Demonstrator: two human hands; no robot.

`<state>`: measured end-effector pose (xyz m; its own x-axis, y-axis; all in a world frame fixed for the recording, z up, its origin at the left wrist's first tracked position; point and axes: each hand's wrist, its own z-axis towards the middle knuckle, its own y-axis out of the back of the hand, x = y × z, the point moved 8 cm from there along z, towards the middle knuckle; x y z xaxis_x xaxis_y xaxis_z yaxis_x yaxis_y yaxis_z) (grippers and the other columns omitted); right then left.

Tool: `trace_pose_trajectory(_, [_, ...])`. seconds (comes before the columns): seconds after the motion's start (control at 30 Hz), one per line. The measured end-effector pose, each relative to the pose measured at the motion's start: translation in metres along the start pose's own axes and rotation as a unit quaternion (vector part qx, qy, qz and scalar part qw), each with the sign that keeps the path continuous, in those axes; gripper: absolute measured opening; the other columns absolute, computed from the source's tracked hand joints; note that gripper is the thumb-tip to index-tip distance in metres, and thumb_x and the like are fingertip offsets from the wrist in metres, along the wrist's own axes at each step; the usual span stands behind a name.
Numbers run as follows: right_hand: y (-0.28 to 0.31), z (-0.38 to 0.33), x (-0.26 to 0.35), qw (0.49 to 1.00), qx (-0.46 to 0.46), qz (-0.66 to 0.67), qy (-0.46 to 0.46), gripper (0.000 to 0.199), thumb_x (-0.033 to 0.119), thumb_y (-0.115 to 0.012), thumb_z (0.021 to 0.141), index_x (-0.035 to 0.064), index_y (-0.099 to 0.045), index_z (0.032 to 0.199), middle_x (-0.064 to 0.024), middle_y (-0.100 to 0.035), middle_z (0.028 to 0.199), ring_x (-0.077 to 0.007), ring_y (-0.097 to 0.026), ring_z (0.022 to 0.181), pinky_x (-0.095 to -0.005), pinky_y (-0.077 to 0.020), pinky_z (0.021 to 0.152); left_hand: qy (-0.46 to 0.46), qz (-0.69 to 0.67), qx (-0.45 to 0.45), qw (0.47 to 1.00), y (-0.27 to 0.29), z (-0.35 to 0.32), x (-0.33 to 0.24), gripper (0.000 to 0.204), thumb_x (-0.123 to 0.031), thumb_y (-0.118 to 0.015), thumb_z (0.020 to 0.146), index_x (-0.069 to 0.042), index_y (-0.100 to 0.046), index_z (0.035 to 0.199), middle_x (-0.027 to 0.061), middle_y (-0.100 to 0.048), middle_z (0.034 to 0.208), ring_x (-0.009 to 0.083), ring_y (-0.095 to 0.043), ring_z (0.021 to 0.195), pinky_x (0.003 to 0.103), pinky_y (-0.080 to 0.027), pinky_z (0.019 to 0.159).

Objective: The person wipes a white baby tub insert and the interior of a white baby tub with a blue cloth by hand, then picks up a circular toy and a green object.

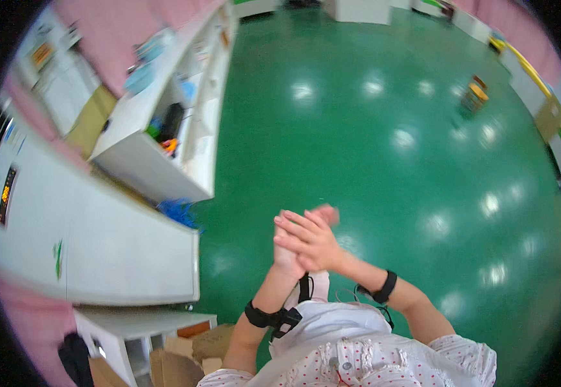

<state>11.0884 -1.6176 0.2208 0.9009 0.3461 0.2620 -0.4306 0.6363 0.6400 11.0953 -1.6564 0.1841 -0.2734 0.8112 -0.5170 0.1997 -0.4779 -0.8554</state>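
In front of my body, over the floor, my two hands touch each other. My right hand (318, 246) lies across the other one, its fingers stretched out and a little apart, pointing left. Beneath it is my left hand (285, 256), mostly covered; what shows of its fingers past the right hand is smeared by motion. I see no object in the right hand, and the inside of the left is hidden. A black strap with a small device (272, 317) is round my left wrist, and a black band (386, 287) is round my right forearm.
A large white cabinet-like appliance (125, 238) with a lit display lies to the left. Beyond it stands a white shelf unit (142, 155) with blue basins (140, 77). Cardboard boxes (174, 364) are at lower left. A small yellow stool (475, 97) stands far right on the green floor (357, 148).
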Motion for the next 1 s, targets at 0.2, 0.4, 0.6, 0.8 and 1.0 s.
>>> trace_pose_trajectory(0.2, [0.01, -0.028, -0.213, 0.313, -0.168, 0.848, -0.393, 0.066, 0.059, -0.022, 0.082, 0.0159, -0.023, 0.131, -0.0247, -0.029, 0.129, -0.043, -0.029, 0.117, -0.0494, -0.0299, 0.094, -0.364, 0.617, 0.126, 0.686, -0.107, 0.129, 0.018, 0.057, -0.045, -0.031, 0.084, -0.004, -0.037, 0.122, 0.0171, -0.029, 0.132, 0.0297, -0.028, 0.122, 0.041, -0.021, 0.099])
trace_pose_trajectory(0.4, [0.149, -0.026, -0.297, 0.384, -0.318, 0.846, -0.19, 0.068, 0.055, -0.018, 0.083, 0.0075, -0.018, 0.131, -0.0205, -0.034, 0.123, -0.0341, -0.033, 0.116, -0.0412, -0.0249, 0.099, -0.401, 0.736, 0.314, 0.447, -0.111, 0.265, 0.105, 0.054, -0.048, -0.028, 0.084, -0.011, -0.045, 0.119, 0.017, -0.04, 0.124, 0.0324, -0.032, 0.12, 0.046, -0.018, 0.098])
trace_pose_trajectory(0.6, [0.25, -0.071, -0.388, 0.404, -0.469, 0.759, -0.202, 0.052, 0.053, -0.024, 0.083, 0.0327, -0.021, 0.131, -0.0066, -0.015, 0.139, -0.0262, -0.018, 0.127, -0.0497, -0.0171, 0.1, -0.222, 0.789, 0.194, 0.539, -0.092, 0.443, 0.124, 0.063, -0.055, -0.016, 0.084, -0.013, -0.033, 0.127, 0.015, -0.025, 0.135, 0.0293, -0.02, 0.126, 0.05, -0.006, 0.1])
trace_pose_trajectory(0.8, [0.333, -0.095, -0.522, 0.413, -0.484, 0.745, -0.203, 0.052, 0.052, -0.027, 0.083, 0.0345, -0.018, 0.131, -0.0053, -0.012, 0.14, -0.0266, -0.015, 0.128, -0.0514, -0.016, 0.1, 0.264, -0.124, 0.199, 0.935, -0.129, 0.573, 0.166, 0.063, -0.061, -0.014, 0.081, -0.027, -0.012, 0.134, 0.0121, -0.013, 0.138, 0.0395, -0.017, 0.124, 0.059, -0.022, 0.094])
trace_pose_trajectory(1.0, [0.381, -0.105, -0.669, 0.398, -0.454, 0.764, -0.227, 0.052, 0.053, -0.025, 0.084, 0.035, -0.016, 0.131, -0.0064, -0.011, 0.14, -0.0283, -0.013, 0.128, -0.0523, -0.0167, 0.099, 0.235, -0.138, 0.17, 0.947, -0.184, 0.703, 0.195, 0.062, -0.058, -0.024, 0.081, -0.028, -0.013, 0.134, 0.0126, -0.011, 0.139, 0.0331, -0.016, 0.126, 0.052, -0.019, 0.098])
